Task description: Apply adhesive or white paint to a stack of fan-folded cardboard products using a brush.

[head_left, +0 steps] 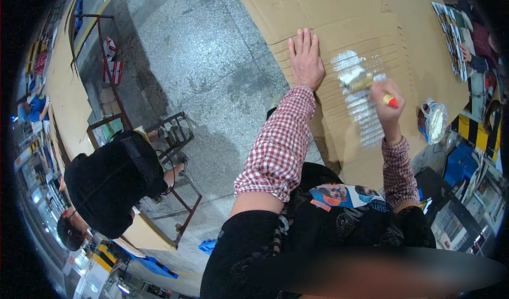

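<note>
My left hand point(307, 66) lies flat on a large brown cardboard sheet point(328, 12), its fingers stretched out and held close to one another. My right hand point(386, 100) is wrapped around a brush point(361, 83), whose handle end shows red and yellow. The brush head is smeared by motion over a row of narrow, shiny strips point(366, 121) set across slits in the cardboard. White paste point(348, 66) covers the far end of these strips. To the right of my right hand stands a container of white paste point(437, 123), its rim wrapped in clear plastic.
On the left, a person in black point(114, 182) bends beside a rusty metal cart frame point(183, 217). More cardboard point(66, 108) stands behind. At the far right another person's hand point(465, 53) touches a stack of striped sheets point(450, 39). Grey floor point(201, 50) lies left of my sheet.
</note>
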A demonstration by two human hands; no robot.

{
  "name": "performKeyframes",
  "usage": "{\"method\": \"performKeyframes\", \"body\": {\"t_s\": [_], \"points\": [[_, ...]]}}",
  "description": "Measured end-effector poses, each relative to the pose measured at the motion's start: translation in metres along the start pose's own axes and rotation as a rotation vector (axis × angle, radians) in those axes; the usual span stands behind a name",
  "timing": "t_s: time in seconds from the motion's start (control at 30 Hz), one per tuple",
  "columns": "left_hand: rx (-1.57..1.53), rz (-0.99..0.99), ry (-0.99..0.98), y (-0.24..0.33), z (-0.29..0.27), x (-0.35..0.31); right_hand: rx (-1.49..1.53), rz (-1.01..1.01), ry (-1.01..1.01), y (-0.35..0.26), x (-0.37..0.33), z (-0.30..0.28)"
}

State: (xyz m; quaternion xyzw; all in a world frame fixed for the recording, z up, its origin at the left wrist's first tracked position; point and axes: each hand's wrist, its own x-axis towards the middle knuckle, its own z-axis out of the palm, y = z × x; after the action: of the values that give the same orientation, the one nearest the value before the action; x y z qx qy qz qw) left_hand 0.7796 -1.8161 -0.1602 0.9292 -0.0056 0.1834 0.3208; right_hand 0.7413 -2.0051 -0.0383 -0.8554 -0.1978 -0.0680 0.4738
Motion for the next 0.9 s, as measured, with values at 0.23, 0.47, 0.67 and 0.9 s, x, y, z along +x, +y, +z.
{"method": "performKeyframes", "body": {"t_s": [0.23,0.47,0.67,0.9], "points": [[-0.002,0.005,-0.006,0.003,0.003,0.004,0.117,0.277,0.086,0.04,0.01,-0.017],[0.015,0.005,-0.003,0.002,0.0,-0.002,0.226,0.278,0.333,0.036,0.024,-0.02],[0.02,-0.012,-0.024,0.001,-0.002,0.001,0.297,0.287,0.461,0.032,0.034,-0.03],[0.047,0.004,-0.009,-0.004,0.0,0.0,0.241,0.48,0.385,0.045,0.034,-0.052]]}}
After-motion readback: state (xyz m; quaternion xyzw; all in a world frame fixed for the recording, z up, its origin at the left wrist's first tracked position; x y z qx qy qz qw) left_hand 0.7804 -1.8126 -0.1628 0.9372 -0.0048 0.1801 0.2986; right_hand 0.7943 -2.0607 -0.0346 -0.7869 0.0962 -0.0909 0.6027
